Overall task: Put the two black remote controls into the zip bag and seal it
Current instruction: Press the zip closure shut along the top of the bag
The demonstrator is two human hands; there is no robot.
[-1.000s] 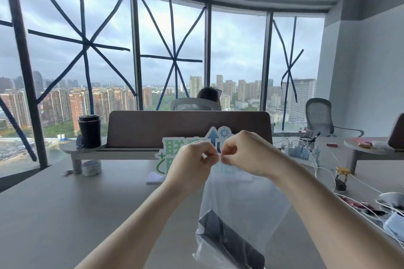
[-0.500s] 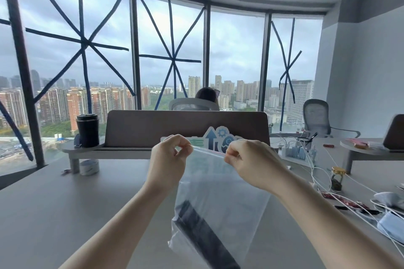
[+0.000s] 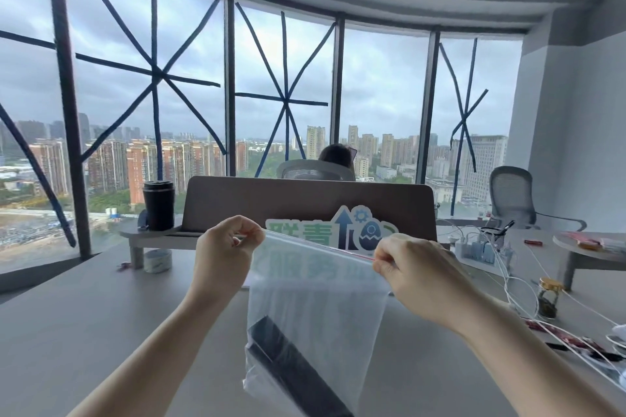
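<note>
A clear zip bag (image 3: 321, 308) hangs in the air above the grey desk (image 3: 84, 325), held by its top strip. My left hand (image 3: 227, 249) pinches the strip's left end and my right hand (image 3: 411, 269) pinches its right end, so the red-lined zip edge is stretched taut between them. Black remote controls (image 3: 291, 369) lie slanted in the bottom of the bag; I cannot tell them apart through the plastic.
A brown desk divider (image 3: 237, 200) with a green and blue sign (image 3: 342, 227) stands behind the bag. A black cup (image 3: 158, 205) sits at the left, and white cables, a power strip (image 3: 474, 249) and a small jar (image 3: 548, 298) at the right. A person sits beyond the divider.
My hands were together at the middle of the zip strip and have slid apart to its two ends. The bag has turned broadside and hangs wider.
</note>
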